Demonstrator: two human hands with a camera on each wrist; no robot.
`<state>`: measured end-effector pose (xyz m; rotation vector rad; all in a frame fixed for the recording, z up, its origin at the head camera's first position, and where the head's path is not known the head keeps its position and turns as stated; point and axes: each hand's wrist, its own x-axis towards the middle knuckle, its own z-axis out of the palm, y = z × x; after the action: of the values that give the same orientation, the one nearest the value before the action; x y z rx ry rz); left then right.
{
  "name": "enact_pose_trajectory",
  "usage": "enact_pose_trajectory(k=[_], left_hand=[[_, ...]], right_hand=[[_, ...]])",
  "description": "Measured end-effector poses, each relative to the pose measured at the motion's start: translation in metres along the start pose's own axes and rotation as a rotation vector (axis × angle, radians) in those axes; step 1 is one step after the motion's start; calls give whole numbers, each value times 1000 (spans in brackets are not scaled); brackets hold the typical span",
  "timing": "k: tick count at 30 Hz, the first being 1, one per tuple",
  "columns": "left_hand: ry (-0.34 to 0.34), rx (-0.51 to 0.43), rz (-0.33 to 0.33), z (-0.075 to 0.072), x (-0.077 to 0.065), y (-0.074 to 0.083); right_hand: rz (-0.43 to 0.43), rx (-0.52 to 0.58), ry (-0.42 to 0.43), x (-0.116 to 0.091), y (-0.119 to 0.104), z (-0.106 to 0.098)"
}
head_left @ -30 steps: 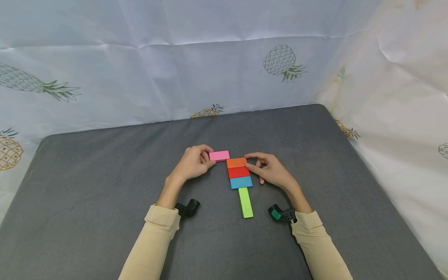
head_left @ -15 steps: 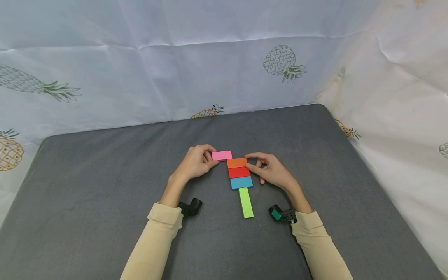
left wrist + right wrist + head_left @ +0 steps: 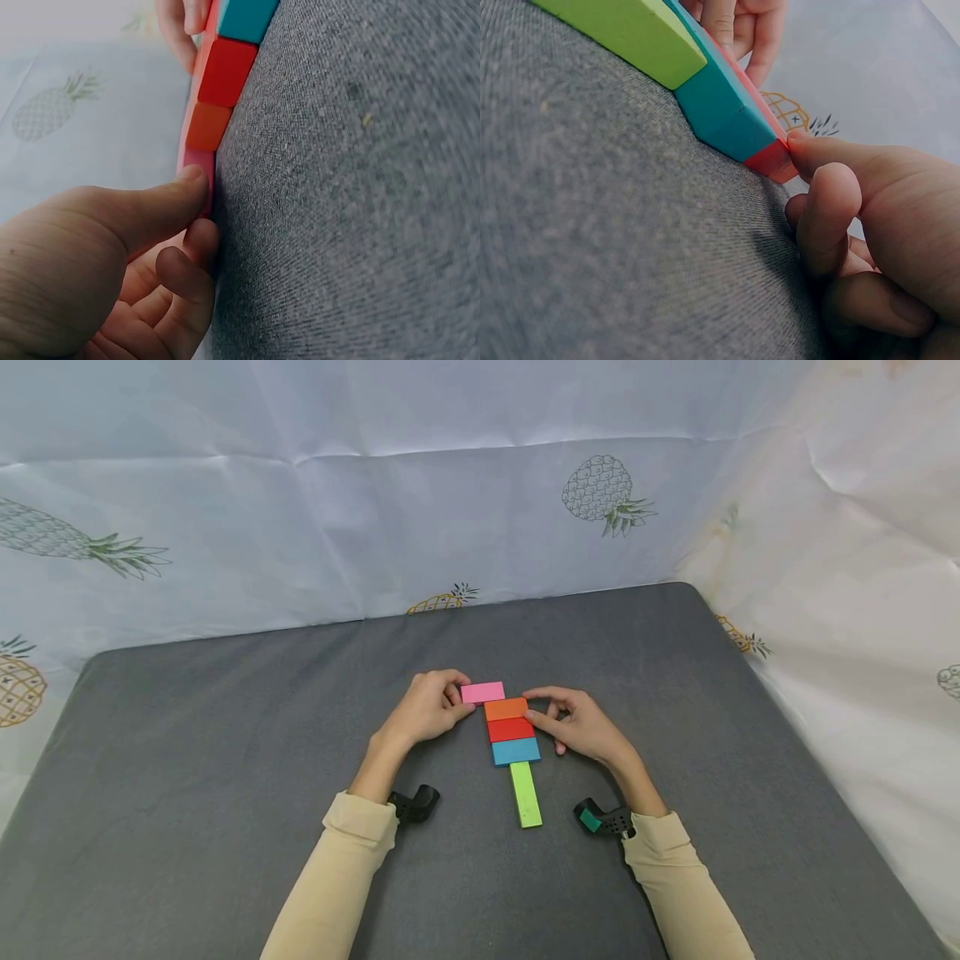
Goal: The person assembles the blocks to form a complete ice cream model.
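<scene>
My left hand [image 3: 429, 708] pinches a pink block [image 3: 483, 692] at its left end, between thumb and fingers. The pink block lies just beyond an orange block [image 3: 506, 708], shifted left and overlapping part of its far side. My right hand [image 3: 581, 723] holds the orange block's right end, index finger at the far corner and thumb near the red block [image 3: 511, 730]. Closer in, a blue block [image 3: 516, 752] adjoins the red one. A green block [image 3: 526, 795] extends lengthwise from the blue block toward me. In the right wrist view, the thumb [image 3: 832, 154] touches the row's end.
The blocks lie flat on a dark grey cloth-covered table [image 3: 225, 793]. Behind it hangs a white pineapple-print curtain [image 3: 450, 510], with another stretch along the right side. Black wrist mounts [image 3: 415, 805] stick out inward below both hands.
My left hand has slid the pink block rightward, so that it now overlaps more of the orange block's far side. The right hand and the other blocks stay essentially in place.
</scene>
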<state>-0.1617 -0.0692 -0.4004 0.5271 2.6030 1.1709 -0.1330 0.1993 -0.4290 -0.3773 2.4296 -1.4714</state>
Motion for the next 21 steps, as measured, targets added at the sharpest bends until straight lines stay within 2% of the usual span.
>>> enact_pose_trajectory(k=[5, 12, 21], left_hand=[[0, 12, 16, 3, 1, 3], [3, 16, 6, 8, 2, 4], [18, -27, 49, 3, -1, -3]], right_hand=[[-13, 6, 1, 0, 1, 0], [-10, 0, 5, 0, -1, 1], [2, -3, -6, 0, -2, 0]])
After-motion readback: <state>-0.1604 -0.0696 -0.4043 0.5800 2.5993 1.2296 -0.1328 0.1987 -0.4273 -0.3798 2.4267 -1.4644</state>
